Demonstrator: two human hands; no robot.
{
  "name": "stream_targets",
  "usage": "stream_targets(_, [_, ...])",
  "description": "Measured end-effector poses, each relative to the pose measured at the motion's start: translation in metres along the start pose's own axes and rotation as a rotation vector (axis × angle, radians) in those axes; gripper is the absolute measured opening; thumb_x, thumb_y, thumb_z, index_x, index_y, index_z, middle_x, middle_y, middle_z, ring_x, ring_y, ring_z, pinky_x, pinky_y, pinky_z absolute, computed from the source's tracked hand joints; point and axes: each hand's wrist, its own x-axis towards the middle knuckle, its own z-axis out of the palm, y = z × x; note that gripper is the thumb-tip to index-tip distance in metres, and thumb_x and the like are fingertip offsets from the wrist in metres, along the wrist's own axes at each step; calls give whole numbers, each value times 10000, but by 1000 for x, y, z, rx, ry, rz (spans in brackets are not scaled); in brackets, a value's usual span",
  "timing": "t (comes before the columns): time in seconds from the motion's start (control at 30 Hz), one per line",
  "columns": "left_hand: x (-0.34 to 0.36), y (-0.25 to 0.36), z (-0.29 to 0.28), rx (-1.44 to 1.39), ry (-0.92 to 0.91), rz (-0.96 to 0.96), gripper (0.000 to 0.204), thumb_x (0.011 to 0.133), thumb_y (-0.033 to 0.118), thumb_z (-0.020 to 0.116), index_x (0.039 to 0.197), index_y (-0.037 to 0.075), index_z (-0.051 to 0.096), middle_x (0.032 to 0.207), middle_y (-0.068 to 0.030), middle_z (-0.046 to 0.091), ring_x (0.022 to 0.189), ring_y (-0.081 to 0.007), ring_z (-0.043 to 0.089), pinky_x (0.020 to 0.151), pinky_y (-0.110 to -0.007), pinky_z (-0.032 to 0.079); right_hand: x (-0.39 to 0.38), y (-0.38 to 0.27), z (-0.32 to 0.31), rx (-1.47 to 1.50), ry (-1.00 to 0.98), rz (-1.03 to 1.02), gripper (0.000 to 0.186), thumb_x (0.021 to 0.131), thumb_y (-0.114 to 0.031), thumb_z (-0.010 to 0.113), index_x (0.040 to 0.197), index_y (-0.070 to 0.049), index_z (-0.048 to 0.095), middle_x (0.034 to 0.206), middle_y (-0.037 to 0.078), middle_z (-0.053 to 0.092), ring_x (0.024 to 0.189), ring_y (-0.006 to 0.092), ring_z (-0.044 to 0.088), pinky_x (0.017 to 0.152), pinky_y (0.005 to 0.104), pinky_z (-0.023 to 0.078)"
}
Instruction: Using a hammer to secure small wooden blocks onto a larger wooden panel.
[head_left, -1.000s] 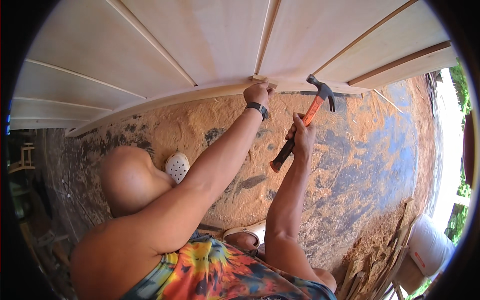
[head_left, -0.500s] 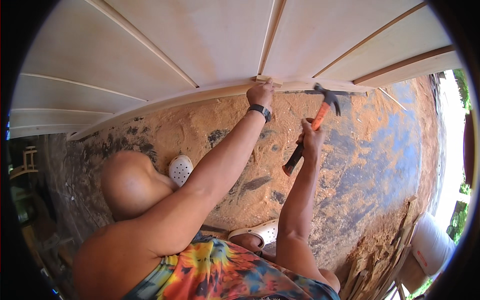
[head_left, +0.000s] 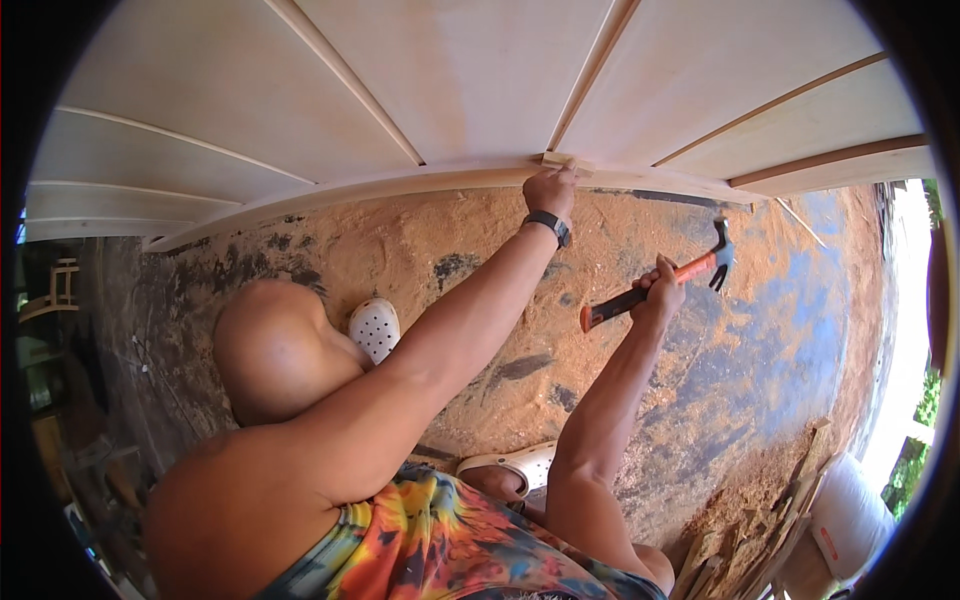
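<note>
Our right hand (head_left: pixel 661 290) is closed round the hammer (head_left: pixel 695 268), whose handle (head_left: pixel 616 305) slants rightward and away. Farther out, our left hand (head_left: pixel 550 191) grasps the block (head_left: pixel 556 158) at the rail (head_left: pixel 470 180), by the near end of a strip (head_left: pixel 589 76); the hammer's head (head_left: pixel 722 254) sits well right of that block, nearer us.

Floor and surroundings, distorted by the fisheye lens. The floor (head_left: pixel 770 375) is dark grey, with a bluish sheen toward the right, and sawdust (head_left: pixel 440 225) covers much of it in uneven tan drifts. At lower right, scrap wood (head_left: pixel 740 540) lies in a loose heap among shavings, beside a rounded white container or sack (head_left: pixel 850 515). Beyond the floor's right edge, strong daylight (head_left: pixel 905 330) washes out the view, with green foliage (head_left: pixel 928 400) at the margin. The left margin is shadowed; a light wooden frame (head_left: pixel 62 290) stands there amid indistinct clutter (head_left: pixel 110 480).
</note>
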Motion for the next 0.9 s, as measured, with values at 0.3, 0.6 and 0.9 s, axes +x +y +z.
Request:
stream_targets(0.3, [8,1,-12,-43,-23,-3,329,889,155,725,1020,-125,614,988,-196,668,922,-284,674,852,-359,562,-37,-1,21,-735,-331,-93,227,849,-86,661,1023,47,598,605,49,546,447,140,535,410,314,457])
stream_targets(0.6, [-5,16,-8,3,-33,43,272,876,98,722,1005,-123,631,980,-159,676,850,-229,679,779,-312,574,-30,1,25,-443,-200,-23,221,865,-64,644,1037,58,578,601,33,506,409,130,502,375,295,440])
stream_targets(0.9, [-17,23,3,-16,-87,67,364,870,131,731,1067,-153,617,983,-200,672,855,-239,674,783,-312,570,-42,7,44,-332,-278,-48,161,873,-64,634,980,48,590,577,24,506,414,119,508,381,285,437])
